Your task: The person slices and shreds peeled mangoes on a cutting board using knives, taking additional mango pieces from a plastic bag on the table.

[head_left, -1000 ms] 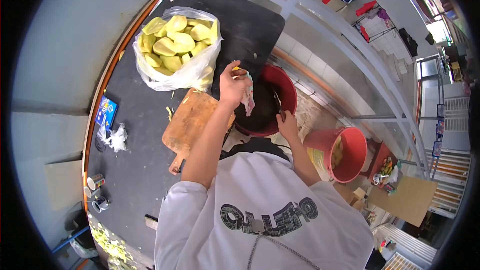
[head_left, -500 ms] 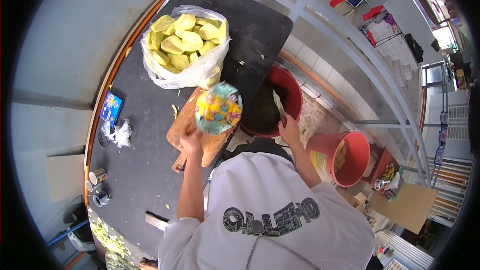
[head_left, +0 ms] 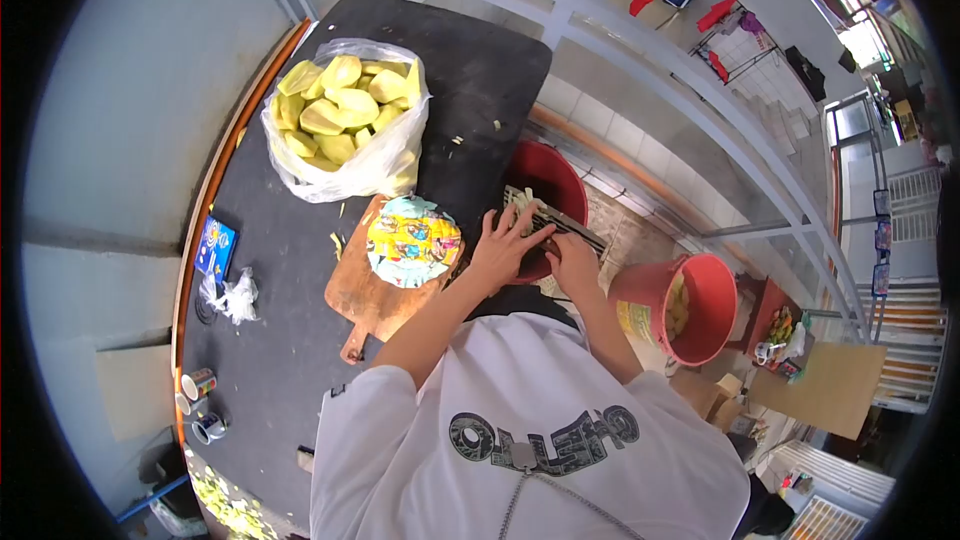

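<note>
A long, flat, slatted tool (head_left: 588,231), which looks like a grater or slicer, lies slantwise over the mouth of a red bucket (head_left: 578,172). My left hand (head_left: 505,245) rests on it with its fingers spread. Beside it, my right hand (head_left: 574,265) has its fingers curled at the tool's near edge; its fingertips are partly hidden. Pale pieces (head_left: 524,198) show at the tool's far end. To the left, a round patterned cloth (head_left: 413,242) with a frilled teal edge sits on a wooden cutting board (head_left: 345,290).
A plastic bag (head_left: 385,175) full of peeled yellow-green pieces stands on the black table (head_left: 290,360). Cups (head_left: 205,427), a blue packet (head_left: 216,246) and a crumpled white bag (head_left: 236,295) lie leftward. A second red bucket (head_left: 712,310) stands right, below a metal railing (head_left: 690,100).
My left hand has let go of the round cloth, now on the board, and moved right over the bucket. My right hand, holding a blade-like tool before, has shifted slightly; the slatted tool now shows.
</note>
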Motion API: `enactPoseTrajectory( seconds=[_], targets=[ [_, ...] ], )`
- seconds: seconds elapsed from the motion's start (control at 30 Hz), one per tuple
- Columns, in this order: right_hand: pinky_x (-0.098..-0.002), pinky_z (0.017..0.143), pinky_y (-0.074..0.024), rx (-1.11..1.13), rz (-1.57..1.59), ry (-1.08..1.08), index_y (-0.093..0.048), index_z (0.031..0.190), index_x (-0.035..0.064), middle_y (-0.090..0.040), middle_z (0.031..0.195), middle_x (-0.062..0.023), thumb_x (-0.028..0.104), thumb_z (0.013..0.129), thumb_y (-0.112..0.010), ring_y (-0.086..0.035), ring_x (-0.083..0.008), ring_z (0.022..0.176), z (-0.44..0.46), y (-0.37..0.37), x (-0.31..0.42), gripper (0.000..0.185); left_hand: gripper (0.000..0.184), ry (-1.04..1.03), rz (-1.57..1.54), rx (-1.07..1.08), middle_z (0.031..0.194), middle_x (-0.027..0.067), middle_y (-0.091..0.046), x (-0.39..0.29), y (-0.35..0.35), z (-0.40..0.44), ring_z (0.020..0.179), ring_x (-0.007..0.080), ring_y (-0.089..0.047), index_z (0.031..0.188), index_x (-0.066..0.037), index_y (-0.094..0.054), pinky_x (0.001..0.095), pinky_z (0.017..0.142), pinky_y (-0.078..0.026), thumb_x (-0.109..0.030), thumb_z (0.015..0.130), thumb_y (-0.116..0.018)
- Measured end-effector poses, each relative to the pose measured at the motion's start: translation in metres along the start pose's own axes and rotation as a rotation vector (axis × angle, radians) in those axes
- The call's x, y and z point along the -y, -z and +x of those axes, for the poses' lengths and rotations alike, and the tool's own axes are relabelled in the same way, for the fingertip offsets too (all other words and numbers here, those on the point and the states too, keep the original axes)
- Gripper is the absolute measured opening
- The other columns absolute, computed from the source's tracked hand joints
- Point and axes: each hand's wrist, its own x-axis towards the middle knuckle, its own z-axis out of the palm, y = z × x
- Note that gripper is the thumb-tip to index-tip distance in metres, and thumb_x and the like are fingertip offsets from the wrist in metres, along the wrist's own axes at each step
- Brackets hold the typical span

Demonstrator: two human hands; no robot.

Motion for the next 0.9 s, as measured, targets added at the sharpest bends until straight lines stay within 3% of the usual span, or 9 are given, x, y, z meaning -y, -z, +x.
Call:
enactPoseTrajectory(
  seconds=[0.2,0.3,0.4,0.57,0.63,0.67,0.7,0.77,0.9],
  targets=[
    [-0.0430,0.087,-0.0482,0.012,-0.130,-0.052,-0.065,0.110,0.0120,-0.063,0.101,-0.0060,0.017,0.080,-0.075,-0.062,-0.0263,0.103,-0.025,0.020,-0.010,0.032,0.074,-0.100,0.078,0.089,0.164,0.0101,-0.026,-0.009,-0.027,0.034,0.145,0.0355,-0.032,0.150,-0.043,-0.043,0.0660,0.111,-0.027,-0.012,0.085,-0.061],
    [-0.0430,0.087,-0.0478,0.008,-0.163,-0.084,-0.065,0.108,0.0122,-0.063,0.102,-0.0062,0.018,0.080,-0.074,-0.062,-0.0264,0.104,-0.040,0.029,-0.012,0.030,0.089,-0.078,0.058,0.138,0.166,0.0090,-0.020,-0.004,-0.041,0.044,0.149,0.0375,-0.025,0.155,-0.044,-0.032,0.0663,0.111,-0.025,-0.008,0.081,-0.065],
    [-0.0425,0.088,-0.0473,0.057,-0.189,-0.108,-0.066,0.109,0.0128,-0.064,0.103,-0.0065,0.018,0.080,-0.074,-0.062,-0.0269,0.104,-0.052,0.032,-0.019,0.030,0.100,0.082,0.125,0.246,0.167,0.0122,-0.014,0.010,-0.052,0.051,0.150,0.0398,-0.021,0.159,-0.041,-0.022,0.0682,0.112,-0.023,-0.012,0.076,-0.071],
    [-0.0432,0.089,-0.0463,-0.003,-0.145,-0.138,-0.067,0.112,0.0132,-0.065,0.103,-0.0069,0.018,0.079,-0.075,-0.062,-0.0278,0.104,-0.058,0.032,-0.034,0.034,0.096,0.350,0.045,0.375,0.167,0.0143,-0.013,0.031,-0.047,0.048,0.151,0.0417,-0.015,0.159,-0.031,-0.025,0.0698,0.112,-0.022,-0.018,0.077,-0.072],
    [-0.0437,0.089,-0.0460,-0.014,-0.135,-0.148,-0.067,0.114,0.0132,-0.065,0.102,-0.0070,0.018,0.079,-0.075,-0.062,-0.0280,0.103,-0.055,0.029,-0.031,0.036,0.089,0.639,-0.444,0.467,0.158,0.0172,-0.033,0.033,-0.032,0.045,0.145,0.0405,-0.029,0.155,-0.023,-0.035,0.0669,0.111,-0.027,-0.024,0.076,-0.074],
    [-0.0442,0.089,-0.0457,-0.049,-0.101,-0.119,-0.067,0.114,0.0125,-0.065,0.103,-0.0072,0.017,0.079,-0.075,-0.062,-0.0282,0.103,-0.051,0.028,-0.029,0.037,0.074,0.575,-0.563,0.437,0.143,0.0145,-0.054,0.057,-0.083,0.034,0.135,0.0350,-0.045,0.149,-0.016,-0.046,0.0584,0.110,-0.035,-0.027,0.080,-0.072],
    [-0.0448,0.089,-0.0454,-0.081,-0.067,-0.090,-0.067,0.115,0.0118,-0.065,0.103,-0.0075,0.016,0.079,-0.075,-0.063,-0.0285,0.103,-0.048,0.028,-0.027,0.038,0.074,0.586,-0.562,0.429,0.143,0.0145,-0.054,0.053,-0.070,0.029,0.135,0.0350,-0.045,0.149,-0.016,-0.046,0.0584,0.110,-0.035,-0.027,0.080,-0.072],
    [-0.0442,0.089,-0.0455,-0.081,-0.037,-0.045,-0.067,0.115,0.0111,-0.065,0.104,-0.0077,0.016,0.078,-0.075,-0.063,-0.0286,0.103,-0.038,0.025,-0.018,0.038,0.053,0.860,-1.531,0.461,0.121,0.0076,-0.066,0.036,-0.029,0.018,0.116,0.0235,-0.060,0.136,-0.012,-0.058,0.0458,0.097,-0.049,-0.023,0.085,-0.070],
    [-0.0419,0.087,-0.0460,-0.103,0.054,0.079,-0.066,0.115,0.0090,-0.065,0.105,-0.0080,0.014,0.077,-0.076,-0.062,-0.0289,0.102,-0.015,0.015,0.009,0.040,0.033,0.814,-1.815,0.283,0.108,0.0011,-0.070,0.024,-0.019,-0.013,0.102,0.0142,-0.065,0.123,-0.010,-0.063,0.0389,0.086,-0.054,-0.018,0.091,-0.064]
  ],
)
